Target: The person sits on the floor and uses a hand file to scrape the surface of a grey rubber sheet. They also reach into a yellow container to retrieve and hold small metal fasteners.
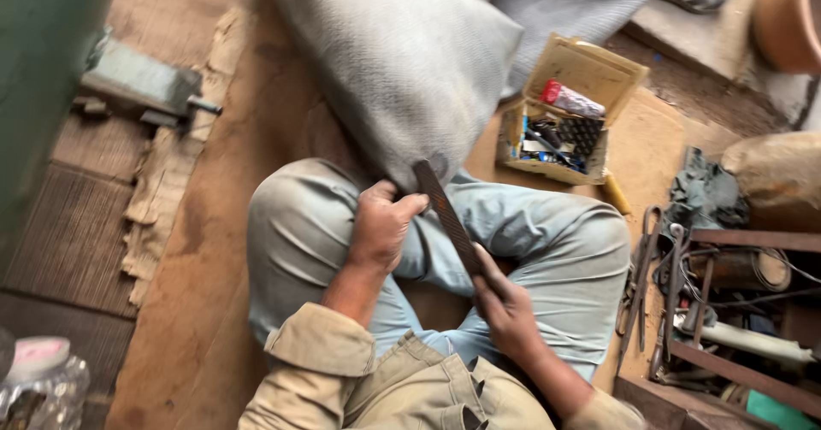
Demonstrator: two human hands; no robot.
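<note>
- File, dark and flat, lies across our lap between both hands; its long axis runs on a slant from upper left, at the sack's lower corner, down to lower right.
- Our left hand is curled shut at the file's upper end, where it seems to pinch the corner of the grey sack against the tip; we cannot tell whether the fingers grip cloth, file, or both.
- Our right hand closes around the file's lower end, thumb laid along the blade.
- Both hands touch the file, so neither is the nearer; the left sits higher and further from our body, the right low and close to it.
- Sack rests on our left knee and leans away from us, covering the floor beyond.
- To the right, near our right knee, an open box of small parts sits on the floor.
- Further right, well apart from the hands, a rusty rack holds tongs and other tools.
- Nothing stands between the hands; only the trouser cloth lies under the file.
</note>
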